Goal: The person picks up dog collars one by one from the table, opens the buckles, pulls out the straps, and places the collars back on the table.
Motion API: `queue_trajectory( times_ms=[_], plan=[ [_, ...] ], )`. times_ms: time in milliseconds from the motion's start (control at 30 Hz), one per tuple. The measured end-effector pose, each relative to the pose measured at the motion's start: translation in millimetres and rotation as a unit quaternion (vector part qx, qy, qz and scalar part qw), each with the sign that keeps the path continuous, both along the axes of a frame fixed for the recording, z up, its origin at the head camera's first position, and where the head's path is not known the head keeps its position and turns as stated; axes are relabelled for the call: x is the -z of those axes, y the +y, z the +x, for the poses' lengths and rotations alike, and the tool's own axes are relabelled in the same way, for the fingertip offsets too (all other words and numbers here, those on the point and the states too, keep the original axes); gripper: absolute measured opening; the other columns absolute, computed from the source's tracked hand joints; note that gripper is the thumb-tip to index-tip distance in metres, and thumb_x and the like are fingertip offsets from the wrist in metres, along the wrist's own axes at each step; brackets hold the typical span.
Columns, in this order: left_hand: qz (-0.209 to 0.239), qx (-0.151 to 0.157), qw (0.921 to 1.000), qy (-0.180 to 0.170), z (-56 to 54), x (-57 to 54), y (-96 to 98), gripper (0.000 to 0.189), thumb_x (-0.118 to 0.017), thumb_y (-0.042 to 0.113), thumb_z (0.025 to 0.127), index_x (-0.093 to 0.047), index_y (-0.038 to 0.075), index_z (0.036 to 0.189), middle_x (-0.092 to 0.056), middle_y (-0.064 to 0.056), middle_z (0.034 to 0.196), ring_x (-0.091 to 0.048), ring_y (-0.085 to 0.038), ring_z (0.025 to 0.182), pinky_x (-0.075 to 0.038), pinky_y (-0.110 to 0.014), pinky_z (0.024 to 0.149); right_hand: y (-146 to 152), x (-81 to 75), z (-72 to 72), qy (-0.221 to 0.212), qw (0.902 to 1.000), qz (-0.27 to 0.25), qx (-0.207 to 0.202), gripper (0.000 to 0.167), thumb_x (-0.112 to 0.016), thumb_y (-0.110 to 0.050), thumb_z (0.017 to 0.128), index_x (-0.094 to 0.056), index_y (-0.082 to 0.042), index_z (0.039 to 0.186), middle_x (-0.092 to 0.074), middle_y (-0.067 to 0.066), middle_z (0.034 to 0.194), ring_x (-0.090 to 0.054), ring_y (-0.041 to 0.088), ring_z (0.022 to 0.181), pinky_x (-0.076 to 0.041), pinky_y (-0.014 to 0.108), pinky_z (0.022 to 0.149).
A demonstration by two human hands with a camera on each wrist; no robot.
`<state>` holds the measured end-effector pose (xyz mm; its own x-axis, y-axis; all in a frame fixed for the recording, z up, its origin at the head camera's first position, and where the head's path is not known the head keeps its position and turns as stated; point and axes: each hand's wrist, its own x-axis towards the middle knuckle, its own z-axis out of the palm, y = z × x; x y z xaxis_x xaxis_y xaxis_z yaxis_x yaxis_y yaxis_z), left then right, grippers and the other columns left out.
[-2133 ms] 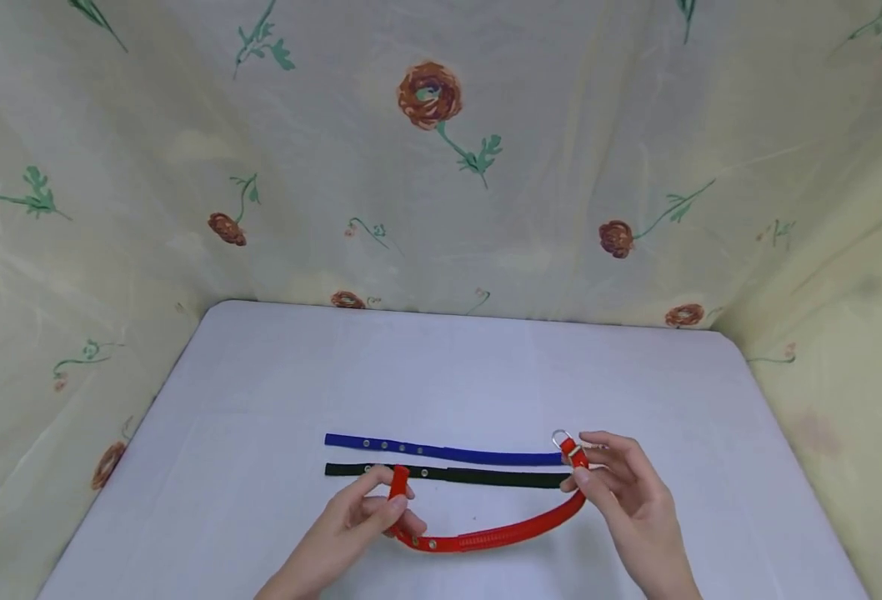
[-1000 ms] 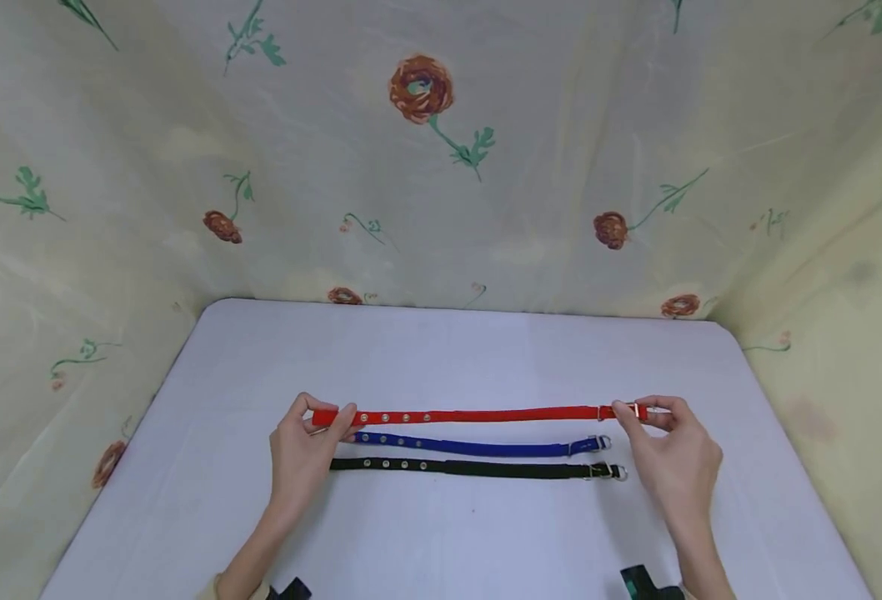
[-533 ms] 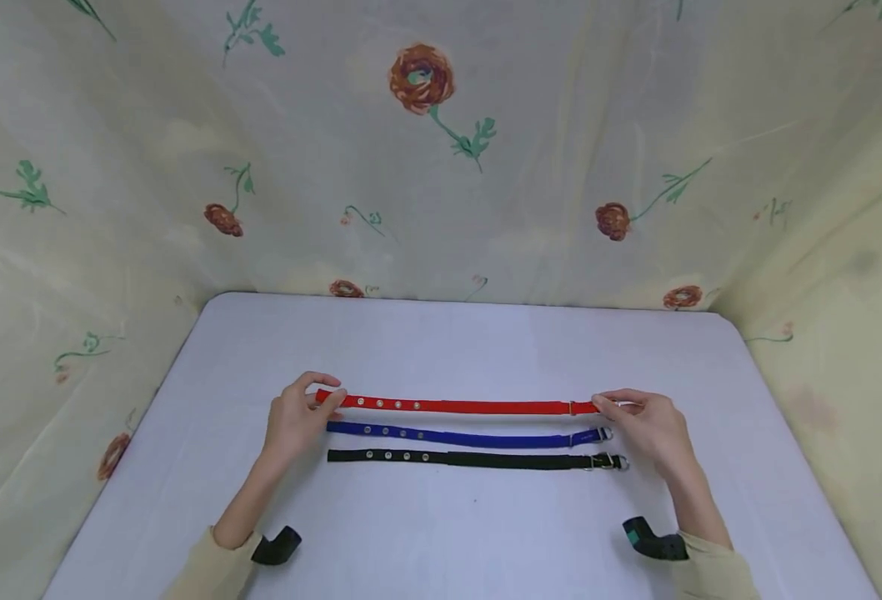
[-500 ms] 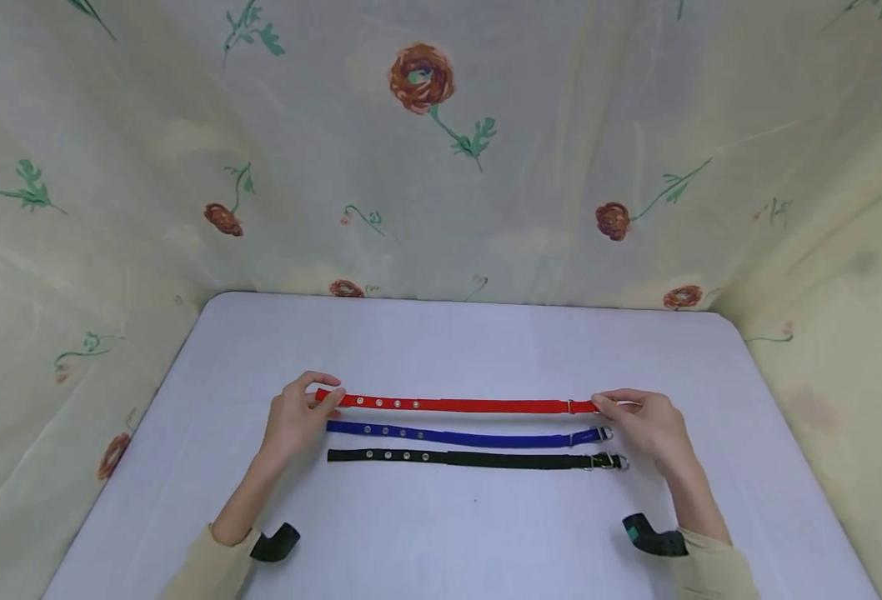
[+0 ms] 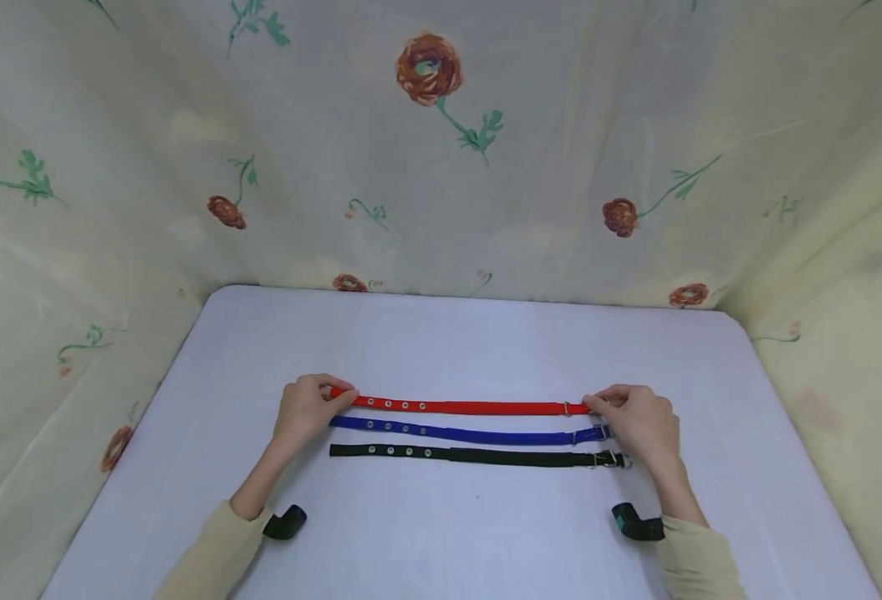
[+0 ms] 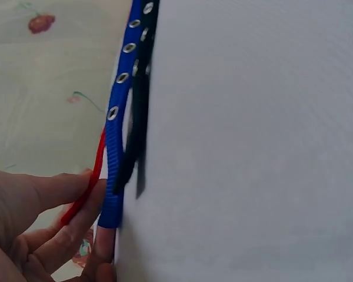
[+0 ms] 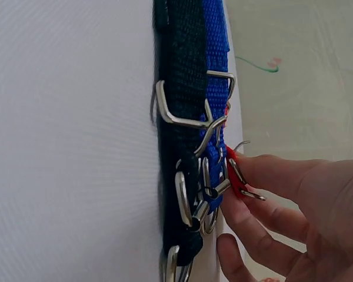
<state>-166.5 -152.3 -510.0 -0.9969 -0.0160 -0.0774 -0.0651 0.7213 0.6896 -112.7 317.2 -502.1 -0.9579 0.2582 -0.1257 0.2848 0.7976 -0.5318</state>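
Observation:
A red collar (image 5: 486, 407) with metal eyelets is stretched straight from side to side, behind a blue collar (image 5: 478, 435) and a black collar (image 5: 501, 456) that lie parallel to it on the table. My left hand (image 5: 308, 410) pinches the red collar's eyelet end between thumb and fingers; in the left wrist view the red strap (image 6: 97, 161) shows edge-on beside the blue one. At the other end my right hand (image 5: 639, 419) pinches the red collar by its buckle end, mostly covered by the fingers. The right wrist view shows metal buckles and rings on the black strap (image 7: 185, 59) and blue strap (image 7: 216, 53).
The collars rest on a white table (image 5: 441, 525) with rounded far corners. Flower-patterned cloth (image 5: 531, 167) hangs around its back and sides. Black wrist devices (image 5: 285, 522) jut inward from both beige sleeves (image 5: 699, 554).
The red collar was bowed in front of the other two; both hands have carried it behind the blue one and straightened it. Lately it has shifted slightly, with both hands still pinching its ends.

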Motion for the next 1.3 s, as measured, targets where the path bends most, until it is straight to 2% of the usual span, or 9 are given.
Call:
queue_trajectory(
  times_ms=[267,467,567,667,833,967,1067,1167,1300],
  plan=[
    [-0.046,0.006,0.9986,0.024,2.2,4.2,5.0,0.032,-0.085,0.031,0.094,-0.080,0.002,0.107,-0.055,-0.001,0.061,-0.044,-0.013,0.054,-0.027,-0.025,0.050,1.3,-0.4,1.6,0.001,0.9998,0.018,-0.010,0.047,-0.072,-0.047,0.101,-0.077,-0.002,0.114,-0.079,0.024,0.108,-0.063,0.027,0.078,-0.038,0.035,0.065],
    [-0.127,0.023,0.9909,0.039,6.5,7.1,10.5,0.035,-0.083,0.037,0.096,-0.073,0.004,0.103,-0.058,-0.003,0.064,-0.048,-0.016,0.055,-0.031,-0.025,0.049,4.6,-4.2,2.2,-0.006,0.9992,0.036,-0.017,0.047,-0.071,-0.046,0.102,-0.074,0.000,0.113,-0.077,0.020,0.099,-0.064,0.031,0.085,-0.040,0.043,0.074],
    [-0.169,0.015,0.9836,0.061,7.5,8.5,12.9,0.041,-0.085,0.040,0.094,-0.067,0.004,0.101,-0.062,-0.011,0.075,-0.054,-0.023,0.063,-0.037,-0.029,0.055,5.9,-1.4,3.2,0.006,0.9992,0.038,-0.013,0.047,-0.072,-0.046,0.102,-0.073,0.000,0.111,-0.076,0.018,0.095,-0.065,0.029,0.083,-0.039,0.041,0.073],
    [-0.190,0.001,0.9787,0.077,8.1,9.5,12.9,0.047,-0.086,0.043,0.092,-0.064,0.004,0.107,-0.065,-0.023,0.098,-0.060,-0.036,0.082,-0.046,-0.039,0.068,4.2,4.8,3.7,0.025,0.9988,0.042,-0.005,0.047,-0.074,-0.044,0.101,-0.072,0.001,0.112,-0.075,0.021,0.098,-0.067,0.032,0.085,-0.043,0.044,0.074],
    [-0.154,0.001,0.9837,0.092,8.6,8.6,12.3,0.049,-0.083,0.039,0.095,-0.063,0.002,0.120,-0.059,-0.034,0.129,-0.058,-0.052,0.110,-0.049,-0.055,0.090,-2.4,11.4,4.9,0.035,0.9984,0.043,0.012,0.048,-0.073,-0.042,0.101,-0.069,0.003,0.116,-0.071,0.030,0.111,-0.065,0.043,0.100,-0.045,0.061,0.087],
    [-0.130,0.023,0.9871,0.090,17.6,1.0,13.6,0.038,-0.078,0.031,0.100,-0.065,0.003,0.122,-0.059,-0.035,0.135,-0.057,-0.053,0.116,-0.049,-0.057,0.093,-5.9,10.2,9.4,0.038,0.9989,0.024,0.016,0.046,-0.068,-0.041,0.105,-0.067,0.004,0.120,-0.068,0.031,0.116,-0.062,0.046,0.107,-0.042,0.068,0.093],
    [-0.135,0.053,0.9852,0.093,29.8,-7.1,15.3,0.029,-0.077,0.023,0.100,-0.067,0.004,0.121,-0.065,-0.032,0.128,-0.060,-0.047,0.110,-0.051,-0.053,0.088,-3.9,3.6,15.4,0.066,0.9977,0.005,-0.012,0.039,-0.066,-0.036,0.108,-0.068,0.001,0.122,-0.066,0.029,0.121,-0.064,0.045,0.110,-0.048,0.064,0.094],
    [-0.143,0.077,0.9823,0.094,41.8,-12.3,15.9,0.026,-0.078,0.018,0.100,-0.068,0.005,0.120,-0.069,-0.027,0.121,-0.063,-0.041,0.104,-0.053,-0.049,0.084,-0.4,-3.8,21.0,0.097,0.9924,0.000,-0.076,0.027,-0.070,-0.027,0.107,-0.073,-0.005,0.121,-0.067,0.023,0.121,-0.066,0.040,0.110,-0.055,0.052,0.090],
    [-0.148,0.084,0.9812,0.091,52.1,-13.3,15.3,0.021,-0.078,0.017,0.100,-0.072,0.008,0.118,-0.072,-0.024,0.118,-0.063,-0.038,0.102,-0.053,-0.046,0.083,2.0,-10.0,24.9,0.093,0.9840,0.010,-0.152,0.018,-0.077,-0.020,0.101,-0.080,-0.012,0.117,-0.071,0.015,0.115,-0.066,0.032,0.106,-0.053,0.043,0.086]
  ],
)
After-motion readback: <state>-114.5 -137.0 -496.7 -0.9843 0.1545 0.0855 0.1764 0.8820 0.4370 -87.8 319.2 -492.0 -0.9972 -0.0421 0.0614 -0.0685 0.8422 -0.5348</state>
